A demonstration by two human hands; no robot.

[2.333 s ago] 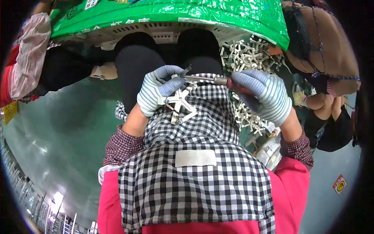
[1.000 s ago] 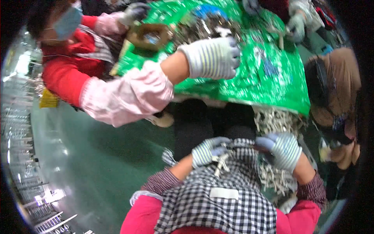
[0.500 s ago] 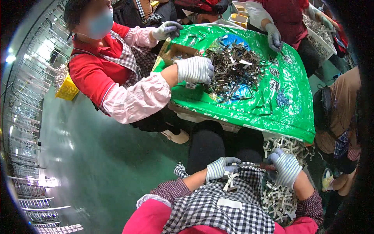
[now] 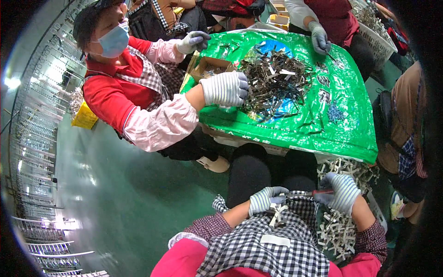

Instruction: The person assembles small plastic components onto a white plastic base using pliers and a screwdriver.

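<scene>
Over my checkered apron [image 4: 249, 247], my left hand [image 4: 266, 200], in a striped glove, is closed on white branched strips [image 4: 278, 213] that hang below its fingers. My right hand [image 4: 342, 194], gloved alike, grips a screwdriver [image 4: 320, 192] by its reddish handle. Its thin shaft points left and reaches the fingertips of my left hand. Whether the tip touches a strip is too small to tell. Beside my right forearm, a pile of similar white pieces [image 4: 336, 235] fills a container, partly hidden by my arm.
Ahead stands a table under a green plastic sheet [image 4: 341, 129], with a heap of dark metal strips [image 4: 277, 81] and a cardboard box [image 4: 207, 67]. A masked co-worker [image 4: 108, 99] sits at the left, one gloved hand at the heap. Hanging racks [image 4: 34, 161] line the far left.
The whole view has shifted slightly. The co-worker's head has turned, and the gloved hand at the table's far side has drawn back a little. My hands keep almost the same pose.
</scene>
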